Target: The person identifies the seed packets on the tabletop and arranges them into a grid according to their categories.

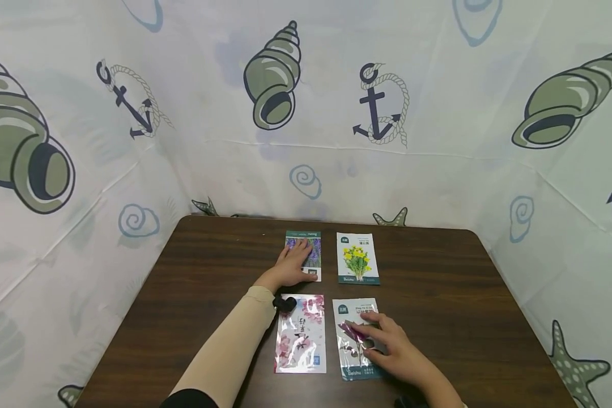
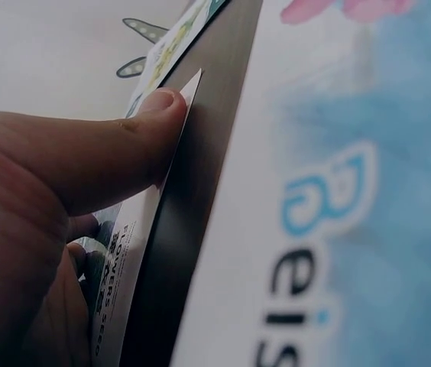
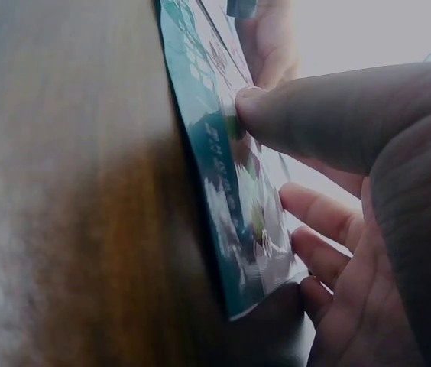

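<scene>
My left hand (image 1: 290, 267) lies with extended fingers over a purple-flower seed packet (image 1: 313, 258) at the back left of the group. In the left wrist view, the thumb (image 2: 135, 141) rests along that packet's pale edge. Lower right, my right hand (image 1: 400, 348) touches a shiny white and teal seed packet (image 1: 357, 371) with slightly bent, spread fingers. The right wrist view shows the thumb (image 3: 307, 115) and fingertips on the face of this packet (image 3: 200, 145), whose printed picture is partly covered by the hand.
A packet with pink blossoms (image 1: 303, 345) lies front left, under the black wrist strap (image 1: 284, 304) in the head view. At the back right lies a yellow-flower packet (image 1: 357, 258). The dark wooden table (image 1: 428, 266) meets a patterned cloth (image 1: 326, 181) behind.
</scene>
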